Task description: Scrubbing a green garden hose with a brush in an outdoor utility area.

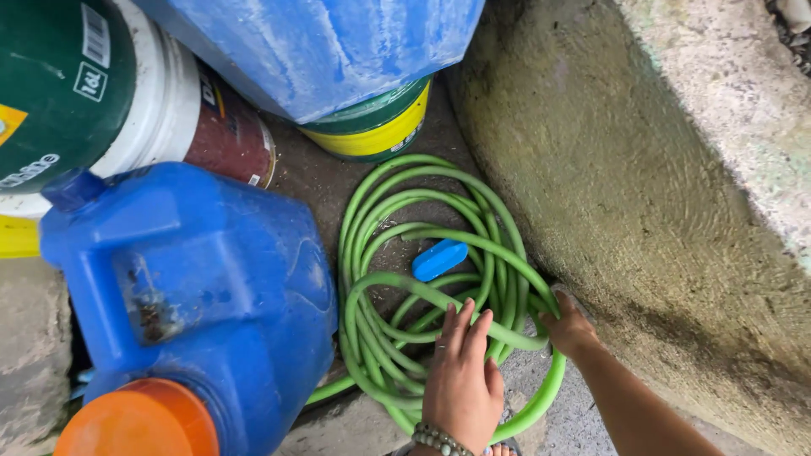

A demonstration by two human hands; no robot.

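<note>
Head view. A green hose (439, 287) lies coiled on the concrete floor (557, 422), between a blue jug (203, 295) and a rough concrete wall (642, 169).

Left hand (462, 380): fingers spread nearly flat, palm down, resting on the near loops of the hose; nothing clenched. A bead bracelet (435, 437) sits at the wrist.

Right hand (570, 325): curled around the outer loops at the wall side, grasping the hose.

A small blue oblong piece (439, 258) lies on the coil. The jug has an orange cap (135, 420). Painted drums (127, 93) stand behind, and a yellow-banded bucket (376, 127).
</note>
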